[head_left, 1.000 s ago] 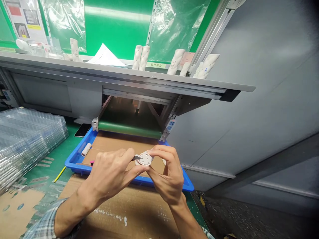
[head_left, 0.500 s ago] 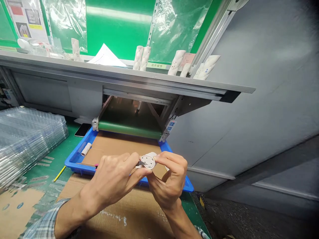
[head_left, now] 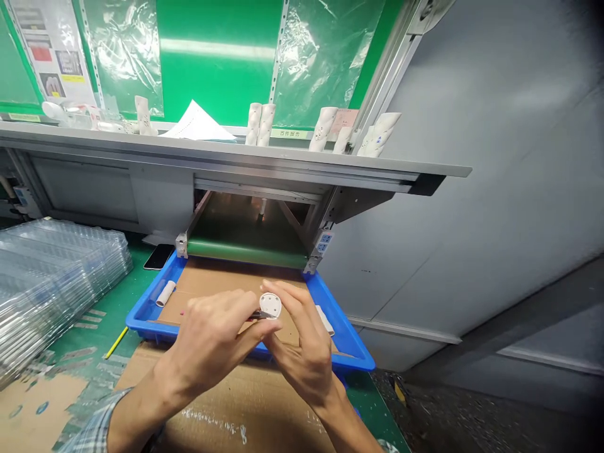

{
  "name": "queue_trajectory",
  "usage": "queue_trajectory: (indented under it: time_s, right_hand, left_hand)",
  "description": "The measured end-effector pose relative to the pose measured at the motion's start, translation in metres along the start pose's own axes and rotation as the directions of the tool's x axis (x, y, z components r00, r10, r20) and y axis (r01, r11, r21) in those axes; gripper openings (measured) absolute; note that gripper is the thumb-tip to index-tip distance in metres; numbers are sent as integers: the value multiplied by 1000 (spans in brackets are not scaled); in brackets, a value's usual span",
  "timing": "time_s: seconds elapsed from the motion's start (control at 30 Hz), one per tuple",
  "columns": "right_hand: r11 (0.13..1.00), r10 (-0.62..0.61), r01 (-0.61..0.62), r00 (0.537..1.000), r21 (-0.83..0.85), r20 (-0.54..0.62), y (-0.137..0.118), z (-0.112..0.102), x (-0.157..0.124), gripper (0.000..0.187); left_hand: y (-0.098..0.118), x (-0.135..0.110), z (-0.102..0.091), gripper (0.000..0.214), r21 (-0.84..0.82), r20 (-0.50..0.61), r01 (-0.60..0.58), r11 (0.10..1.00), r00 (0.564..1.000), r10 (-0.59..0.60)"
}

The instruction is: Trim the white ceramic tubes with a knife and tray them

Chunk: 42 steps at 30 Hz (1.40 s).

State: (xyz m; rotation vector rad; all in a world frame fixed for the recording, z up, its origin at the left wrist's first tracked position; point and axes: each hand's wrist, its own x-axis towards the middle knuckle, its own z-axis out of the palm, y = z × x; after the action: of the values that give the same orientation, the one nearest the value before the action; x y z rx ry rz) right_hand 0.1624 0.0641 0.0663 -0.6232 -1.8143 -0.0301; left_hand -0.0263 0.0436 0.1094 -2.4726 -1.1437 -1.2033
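Observation:
My right hand (head_left: 302,333) grips a white cylindrical part (head_left: 270,304) between thumb and fingers. Its round end, dotted with several small holes, faces me. From the left, my left hand (head_left: 214,327) pinches a thin tool with a dark, blade-like tip (head_left: 259,314). That tip lies against the lower rim of the part's round end. Most of the tool is hidden inside the hand, so its exact kind is unclear. Both hands are above the near side of a blue tray (head_left: 141,324) lined with cardboard (head_left: 202,283).
White tubes (head_left: 165,293) (head_left: 324,319) lie at the tray's left and right sides. A green conveyor belt (head_left: 245,251) ends over the tray. Clear plastic trays (head_left: 61,270) are stacked at left, near a phone (head_left: 159,257). Several white tubes stand on the shelf (head_left: 283,157) above.
Both hands have shifted slightly left with the white part, whose end now faces me more squarely. The tool tip has moved from across the face to its lower rim. The view has tilted slightly.

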Motion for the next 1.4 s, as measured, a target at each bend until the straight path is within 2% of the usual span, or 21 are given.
queue_trajectory:
  time_s: [0.17,0.27,0.4,0.53,0.7,1.03,1.4]
  right_hand:
    - [997,81,-80,996,20,-44,0,-1,3,47]
    - [993,107,-104,992,48,-67,1,-1,4,51]
    - [984,130,-118,988,136,-80,4,0,1,50]
    - [970,160,-137,982,199,-100,6,2,-1,47]
    - [977,133,-112,985,182,-110,4,1,1,42]
    - [987,82,-69,993,142,-86,3,-1,4,48]
    - [1000,25,-23,996,20,-81,2,-6,6,48]
  left_hand:
    - [-3,4,-9,42,-71,6,-18,997,1000,18]
    - [-9,5,-17,38,-31,-31,-10,999,999,9]
    - [-11,4,-21,42,2,22,40,999,999,-40]
    - [-10,3,-19,37,-63,52,52,997,997,-49]
    - [-11,2,-17,35,-100,40,18,995,999,-15]
    - [-11,0,-14,37,-21,41,-14,1000,999,15]
    - [-10,-2,-14,37,14,32,-5,1000,999,4]
